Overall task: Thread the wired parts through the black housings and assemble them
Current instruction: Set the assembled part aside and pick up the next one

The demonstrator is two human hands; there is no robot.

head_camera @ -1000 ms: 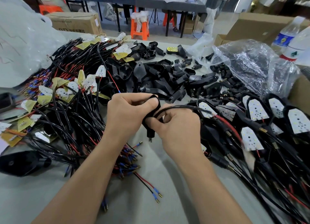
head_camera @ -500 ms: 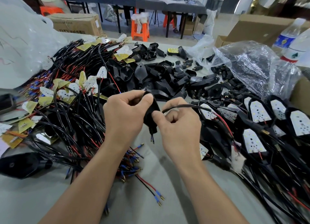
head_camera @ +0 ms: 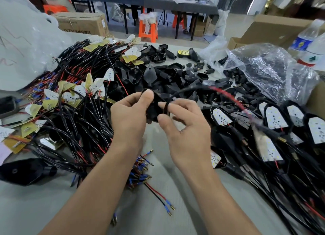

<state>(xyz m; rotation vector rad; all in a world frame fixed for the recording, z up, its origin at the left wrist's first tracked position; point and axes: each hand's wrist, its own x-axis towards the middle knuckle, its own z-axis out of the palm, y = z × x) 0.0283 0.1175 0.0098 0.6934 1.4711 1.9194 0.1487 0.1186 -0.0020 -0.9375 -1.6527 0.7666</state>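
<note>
above the bench [head_camera: 31, 210], at centre, head view: the black housing [head_camera: 153, 109] is largely hidden behind the left hand [head_camera: 129, 117], whose thumb and fingers pinch it. its long axis runs roughly near-to-far, lower end toward the person; its ends are hard to make out. the wire [head_camera: 186, 90] arcs right, blurred where it turns red, and is hooked over the index finger of the right hand [head_camera: 188, 131]; the remaining fingers are loosely spread.

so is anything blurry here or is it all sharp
Head view: the wire the right hand pinches and the white board at its end are smeared by motion blur; the left hand and the black housing it grips are sharp; the plastic bag shows glare; the wide-angle lens tilts the bottles at the right edge.
</note>
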